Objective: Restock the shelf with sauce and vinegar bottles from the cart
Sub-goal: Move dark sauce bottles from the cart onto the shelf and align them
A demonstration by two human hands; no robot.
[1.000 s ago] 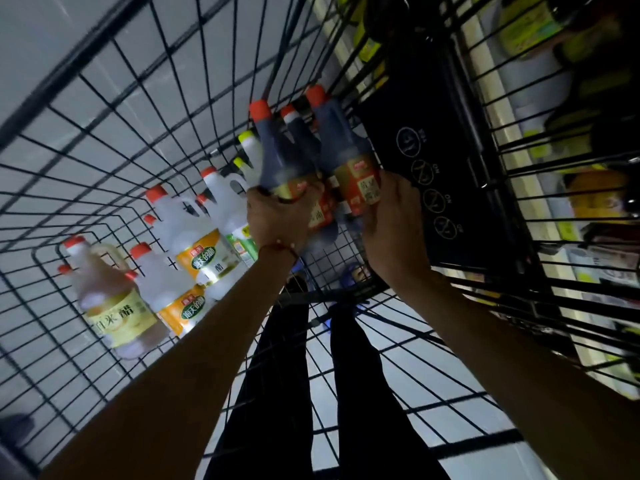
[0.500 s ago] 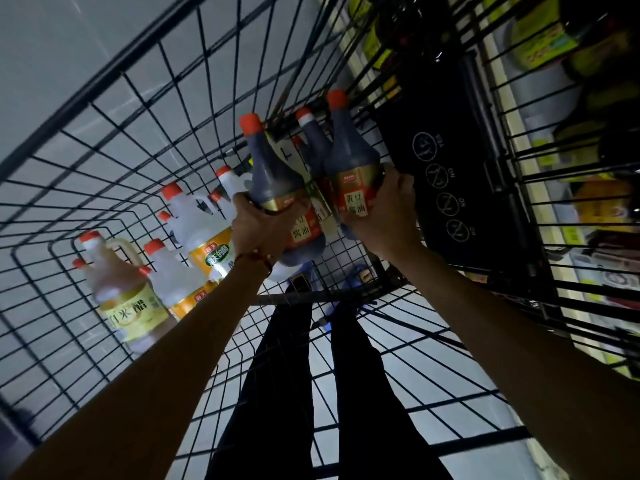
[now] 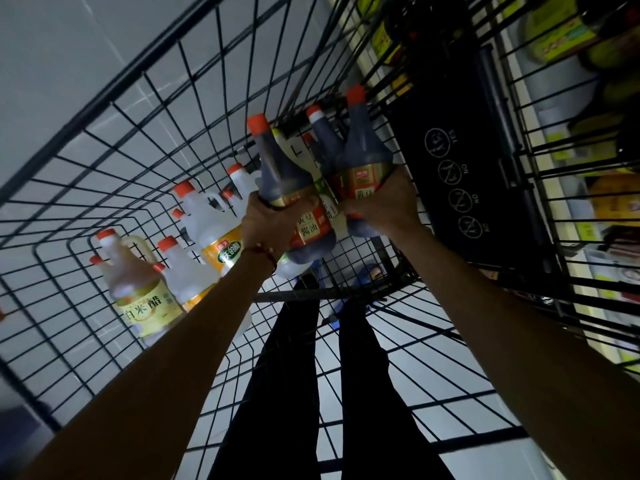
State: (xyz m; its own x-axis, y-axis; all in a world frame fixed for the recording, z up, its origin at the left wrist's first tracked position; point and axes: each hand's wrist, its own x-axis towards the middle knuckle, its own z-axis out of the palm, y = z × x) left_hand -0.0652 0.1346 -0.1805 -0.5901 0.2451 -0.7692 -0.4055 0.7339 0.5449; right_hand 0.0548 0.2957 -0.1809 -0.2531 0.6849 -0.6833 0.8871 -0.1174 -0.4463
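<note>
Pale vinegar bottles (image 3: 149, 292) lie in the cart (image 3: 112, 100); the left hand (image 3: 266, 226) clamps one dark sauce bottle (image 3: 280, 174), the right hand (image 3: 384, 202) a second sauce bottle (image 3: 363, 157), both held above the cart floor; lifting out, I judge; next, carry them right to the shelf (image 3: 568, 95)

L hand (image 3: 266, 226) grips a dark sauce bottle (image 3: 277, 171) round its label, red cap on top. Just R of that bottle, R hand (image 3: 384, 202) grips a second dark bottle (image 3: 363, 147). A third dark bottle (image 3: 322, 140) shows behind, between the two. To the L of the L-hand bottle: clear vinegar jugs (image 3: 204, 216) w/ red caps and a yellowish vinegar bottle (image 3: 138, 285), all inside the wire cart (image 3: 138, 140). Well R of it: black panel (image 3: 460, 174) w/ YES/NO icons, then the shelf (image 3: 561, 36), blurred.
</note>
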